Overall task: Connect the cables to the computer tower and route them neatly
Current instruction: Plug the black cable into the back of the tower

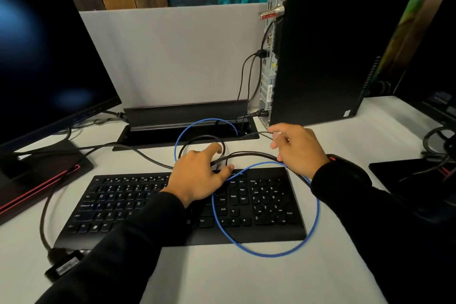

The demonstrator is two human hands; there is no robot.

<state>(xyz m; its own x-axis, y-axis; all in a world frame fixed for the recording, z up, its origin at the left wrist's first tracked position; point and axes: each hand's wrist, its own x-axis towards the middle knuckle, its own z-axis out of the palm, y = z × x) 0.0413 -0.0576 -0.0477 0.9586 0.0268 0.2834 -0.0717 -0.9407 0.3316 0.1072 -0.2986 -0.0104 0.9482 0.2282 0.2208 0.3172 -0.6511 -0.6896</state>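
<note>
The black computer tower (333, 52) stands upright at the back right, its port panel (269, 57) facing left with several dark cables plugged in. A blue cable (317, 217) loops over the black keyboard (259, 207) and back toward the desk's cable trough (187, 128). My left hand (199, 175) rests above the keyboard, thumb and fingers closed around a bundle of black cables (249, 154). My right hand (298, 148) hovers in front of the tower's base, fingertips pinching a thin black cable (264, 133).
A dark monitor (49, 57) stands at the left on a red-edged base (44, 177). A black power adapter (64, 265) lies at the desk's front left. Another monitor base and tangled cables (439, 145) sit at the right. A grey divider panel (172, 54) backs the desk.
</note>
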